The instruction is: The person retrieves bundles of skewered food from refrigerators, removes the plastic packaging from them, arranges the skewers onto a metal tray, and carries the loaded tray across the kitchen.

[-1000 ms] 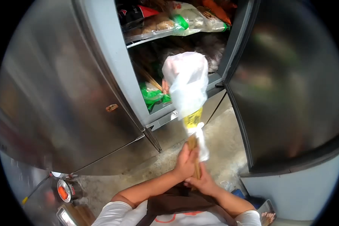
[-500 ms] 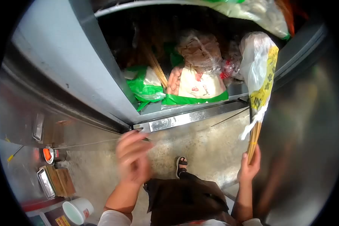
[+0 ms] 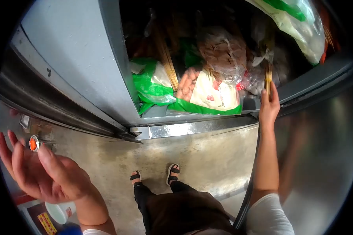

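My right hand [image 3: 270, 105] is closed round the bare ends of a bundle of bamboo skewers [image 3: 268, 76], which now points into the dark interior of an open fridge or freezer. The plastic bag wrapped over the far end of the bundle is mostly in shadow. My left hand [image 3: 47, 174] is at the lower left, palm up, fingers spread, with nothing in it. Near the skewers lies a clear bag of brownish-pink food [image 3: 222, 49]. Below it is a green and white bag of small sausages [image 3: 211, 92].
Another green and white bag [image 3: 155, 86] lies at the left inside, with loose skewers [image 3: 166, 58] beside it. A stuffed bag [image 3: 292, 23] hangs over the upper right. The metal sill [image 3: 192, 129] runs across the front. A white bucket [image 3: 60, 211] stands lower left.
My right hand has carried the skewers forward over the sill into the compartment. My left hand has swung left, away from the opening. Both feet are now visible.
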### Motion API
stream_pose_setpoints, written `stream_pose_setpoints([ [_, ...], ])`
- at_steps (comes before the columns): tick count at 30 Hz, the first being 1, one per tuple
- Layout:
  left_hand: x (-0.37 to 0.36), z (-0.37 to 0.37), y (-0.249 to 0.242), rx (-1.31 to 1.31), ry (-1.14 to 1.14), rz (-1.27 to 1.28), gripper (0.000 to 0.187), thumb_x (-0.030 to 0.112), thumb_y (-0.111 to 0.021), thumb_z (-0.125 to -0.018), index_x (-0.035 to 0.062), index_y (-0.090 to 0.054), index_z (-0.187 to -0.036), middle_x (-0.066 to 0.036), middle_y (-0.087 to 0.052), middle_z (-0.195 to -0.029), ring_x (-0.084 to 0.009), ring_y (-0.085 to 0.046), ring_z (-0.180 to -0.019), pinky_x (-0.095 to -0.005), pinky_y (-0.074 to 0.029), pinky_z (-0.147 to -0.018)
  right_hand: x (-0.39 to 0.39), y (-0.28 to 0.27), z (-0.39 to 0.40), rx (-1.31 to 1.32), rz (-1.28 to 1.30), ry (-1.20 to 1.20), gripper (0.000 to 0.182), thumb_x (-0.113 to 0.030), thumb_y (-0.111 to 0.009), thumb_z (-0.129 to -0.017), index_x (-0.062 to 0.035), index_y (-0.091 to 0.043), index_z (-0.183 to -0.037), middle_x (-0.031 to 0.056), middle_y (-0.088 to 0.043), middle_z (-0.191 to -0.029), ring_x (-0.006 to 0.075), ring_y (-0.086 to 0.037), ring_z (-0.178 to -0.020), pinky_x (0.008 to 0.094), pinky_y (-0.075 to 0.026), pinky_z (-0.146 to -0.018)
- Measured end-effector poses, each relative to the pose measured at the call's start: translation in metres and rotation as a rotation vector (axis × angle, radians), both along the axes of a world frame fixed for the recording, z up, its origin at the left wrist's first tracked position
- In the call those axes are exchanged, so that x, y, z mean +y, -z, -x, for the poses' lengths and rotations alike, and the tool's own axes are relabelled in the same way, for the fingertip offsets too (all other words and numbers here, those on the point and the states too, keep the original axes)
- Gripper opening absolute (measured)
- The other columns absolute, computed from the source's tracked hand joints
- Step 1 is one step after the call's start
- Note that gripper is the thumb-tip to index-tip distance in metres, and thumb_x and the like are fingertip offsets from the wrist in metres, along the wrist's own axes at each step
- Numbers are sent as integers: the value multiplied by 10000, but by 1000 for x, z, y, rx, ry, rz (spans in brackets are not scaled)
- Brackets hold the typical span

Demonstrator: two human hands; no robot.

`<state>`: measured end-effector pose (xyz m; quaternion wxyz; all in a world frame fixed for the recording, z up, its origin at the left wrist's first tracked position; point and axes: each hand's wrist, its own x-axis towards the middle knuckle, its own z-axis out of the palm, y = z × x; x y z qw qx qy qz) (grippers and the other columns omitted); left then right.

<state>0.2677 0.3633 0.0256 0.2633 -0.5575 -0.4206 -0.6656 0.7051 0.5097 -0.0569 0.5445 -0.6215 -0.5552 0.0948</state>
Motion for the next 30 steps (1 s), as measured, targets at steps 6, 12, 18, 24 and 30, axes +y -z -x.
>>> stream_pose_setpoints([
  [6,25,14,12,-6,-36,7,295,-6,-489,-866,-27,-467,-1159,-170,-507,-1188,-167,-566,-932,-258,-453,-826,111,-16,-44,-116,39,-8,373,-148,-548,-870,11,-520,-1207,161,-597,-1122,229,-571,-1018,285,-412,-871],
  [12,35,29,23,159,-308,-107,398,184,-530,-845,-59,-459,-1153,-156,-562,-1032,-160,-574,-853,-233,-438,-747,208,14,-94,-749,-188,58,394,-184,-543,-847,-38,-530,-1213,174,-555,-1194,292,-516,-1132,344,-397,-935],
  [18,29,32,19,295,-372,43,419,189,-437,-877,-74,-338,-1187,-255,-376,-1272,-253,-525,-1031,-282,-434,-874,220,13,-73,-1578,243,284,502,-277,-584,-803,-49,-490,-1241,186,-558,-1152,334,-564,-1003,377,-446,-850],
  [24,45,12,13,218,-285,-96,376,243,-466,-892,-33,-414,-1142,-238,-284,-1369,-280,-449,-1150,-332,-402,-924,242,-10,-65,-1182,-145,2,486,-244,-555,-816,-41,-476,-1250,189,-541,-1172,337,-541,-1030,385,-427,-876],
  [30,38,13,16,167,-265,-7,344,249,-488,-889,23,-397,-1132,-193,-236,-1419,-252,-434,-1181,-290,-411,-921,259,-17,-56,-1082,-234,-25,471,-212,-526,-829,-33,-462,-1260,192,-523,-1191,341,-517,-1056,393,-408,-902],
])
